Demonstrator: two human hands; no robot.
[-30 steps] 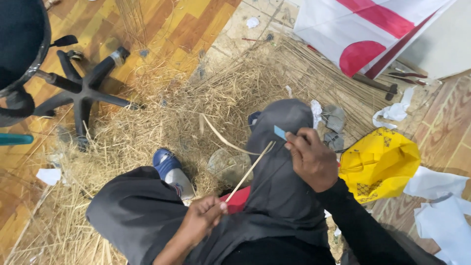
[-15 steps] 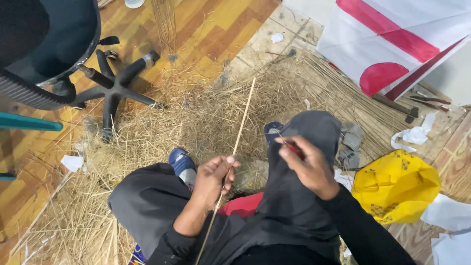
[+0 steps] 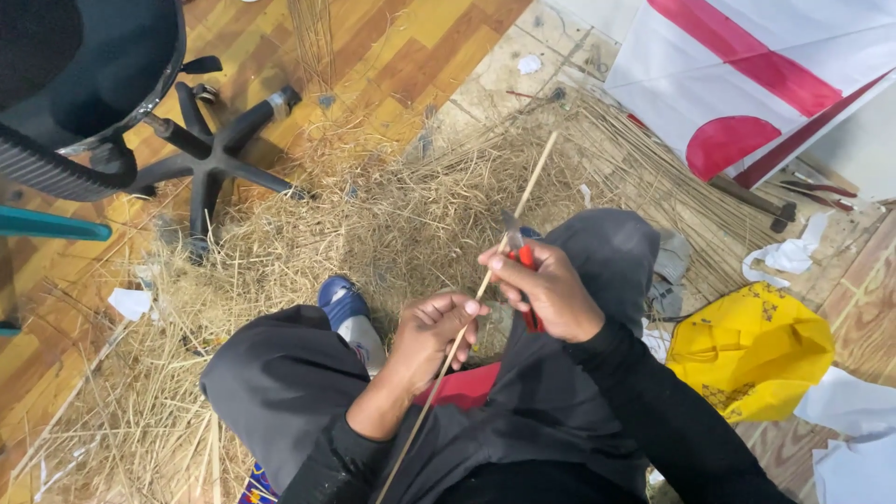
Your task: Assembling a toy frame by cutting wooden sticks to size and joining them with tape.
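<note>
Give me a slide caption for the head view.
Left hand holds a thin stick; right hand presses a red-handled knife against it.

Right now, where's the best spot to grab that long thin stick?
Probably the bare upper part of the stick, coming from the side, pinching across it. It is thin, straight and slants up over the straw; lower down the left hand and right hand, holding a knife, already cover it.

Your thin pale stick (image 3: 467, 317) slants up across your lap. Your red-handled knife (image 3: 521, 266) lies against its middle, blade up.
</note>
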